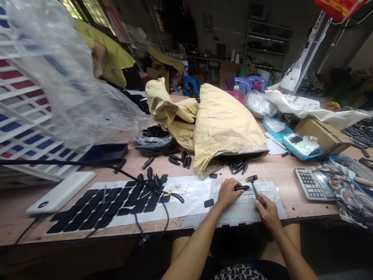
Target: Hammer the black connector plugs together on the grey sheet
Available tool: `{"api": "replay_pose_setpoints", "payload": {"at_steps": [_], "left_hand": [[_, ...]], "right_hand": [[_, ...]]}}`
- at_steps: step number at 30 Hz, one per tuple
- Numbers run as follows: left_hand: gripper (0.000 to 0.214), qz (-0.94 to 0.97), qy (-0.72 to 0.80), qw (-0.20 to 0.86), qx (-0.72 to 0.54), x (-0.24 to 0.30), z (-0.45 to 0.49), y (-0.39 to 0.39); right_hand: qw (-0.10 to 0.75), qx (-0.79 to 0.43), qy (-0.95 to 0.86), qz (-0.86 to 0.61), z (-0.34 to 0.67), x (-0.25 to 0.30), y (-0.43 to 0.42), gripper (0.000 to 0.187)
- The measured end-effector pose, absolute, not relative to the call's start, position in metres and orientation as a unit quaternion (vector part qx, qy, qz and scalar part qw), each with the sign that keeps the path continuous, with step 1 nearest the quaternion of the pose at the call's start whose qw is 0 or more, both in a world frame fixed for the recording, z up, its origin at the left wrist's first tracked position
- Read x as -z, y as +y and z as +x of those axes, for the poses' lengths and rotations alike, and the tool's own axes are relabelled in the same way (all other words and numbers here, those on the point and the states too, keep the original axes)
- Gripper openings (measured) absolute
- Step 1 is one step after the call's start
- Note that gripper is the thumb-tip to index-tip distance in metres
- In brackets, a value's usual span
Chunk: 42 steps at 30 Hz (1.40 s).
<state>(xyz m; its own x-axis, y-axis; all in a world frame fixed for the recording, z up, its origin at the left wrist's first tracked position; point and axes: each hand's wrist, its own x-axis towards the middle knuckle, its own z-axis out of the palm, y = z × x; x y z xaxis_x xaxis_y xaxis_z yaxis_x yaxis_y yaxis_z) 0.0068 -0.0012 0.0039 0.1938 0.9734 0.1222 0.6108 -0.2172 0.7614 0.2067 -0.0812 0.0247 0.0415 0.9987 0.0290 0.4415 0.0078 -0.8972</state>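
My left hand (229, 193) is closed around a small black tapered piece (242, 188), which sticks out to the right from the fingertips. It lies low over a clear plastic sheet (233, 212) at the table's front edge. In my right hand (267, 212) is a small hammer (254, 188), gripped by its handle. The hammer's head is up, just beyond and right of the black piece, apart from it. Several similar black pieces (239, 166) lie at the mouth of a tan cloth sack (230, 124) beyond my hands.
A sheet with rows of black stickers (116, 202) lies to the left, with black cables (167, 192) over it. A calculator (314, 184) and patterned cloth (349, 194) sit at right. A white crate (26, 105) stands at far left. Another person (107, 54) bends over behind it.
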Motion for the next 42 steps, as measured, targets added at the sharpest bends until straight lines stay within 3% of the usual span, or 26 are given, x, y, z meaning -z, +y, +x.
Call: {"api": "replay_pose_setpoints", "payload": {"at_steps": [5,10,14,18,23,27,31,33,36,39,42], "left_hand": [[0.011,0.709,0.532,0.308,-0.346,-0.013,0.003,-0.004],[0.017,0.670,0.454,0.420,-0.411,-0.027,-0.002,-0.068],[0.016,0.726,0.386,0.496,-0.278,-0.011,0.001,-0.139],[0.020,0.713,0.491,0.472,-0.167,0.033,0.005,-0.164],[0.042,0.667,0.568,0.477,-0.066,0.065,0.001,-0.153],[0.044,0.674,0.491,0.549,-0.051,0.034,0.000,-0.147],[0.032,0.643,0.375,0.650,-0.153,-0.022,0.004,-0.113],[0.032,0.630,0.437,0.588,-0.257,-0.041,0.005,-0.075],[0.031,0.578,0.629,0.369,-0.366,-0.047,0.003,-0.004],[0.028,0.538,0.736,0.237,-0.337,-0.037,0.002,0.055],[0.024,0.535,0.774,0.209,-0.266,-0.025,0.002,0.082]], "right_hand": [[0.440,-0.337,-0.561,-0.615,0.208,-0.018,-0.077,0.050],[0.428,-0.359,-0.587,-0.587,0.210,-0.017,-0.078,0.044],[0.430,-0.340,-0.593,-0.590,0.210,-0.016,-0.079,0.039],[0.419,-0.329,-0.600,-0.596,0.209,-0.017,-0.080,0.040],[0.413,-0.323,-0.603,-0.601,0.207,-0.022,-0.080,0.042],[0.411,-0.317,-0.608,-0.601,0.206,-0.024,-0.081,0.040],[0.409,-0.312,-0.611,-0.602,0.205,-0.024,-0.081,0.038],[0.407,-0.309,-0.612,-0.604,0.204,-0.023,-0.081,0.039],[0.409,-0.298,-0.611,-0.608,0.205,-0.022,-0.081,0.039],[0.413,-0.285,-0.611,-0.612,0.205,-0.019,-0.081,0.038],[0.413,-0.285,-0.612,-0.611,0.206,-0.016,-0.081,0.038]]}}
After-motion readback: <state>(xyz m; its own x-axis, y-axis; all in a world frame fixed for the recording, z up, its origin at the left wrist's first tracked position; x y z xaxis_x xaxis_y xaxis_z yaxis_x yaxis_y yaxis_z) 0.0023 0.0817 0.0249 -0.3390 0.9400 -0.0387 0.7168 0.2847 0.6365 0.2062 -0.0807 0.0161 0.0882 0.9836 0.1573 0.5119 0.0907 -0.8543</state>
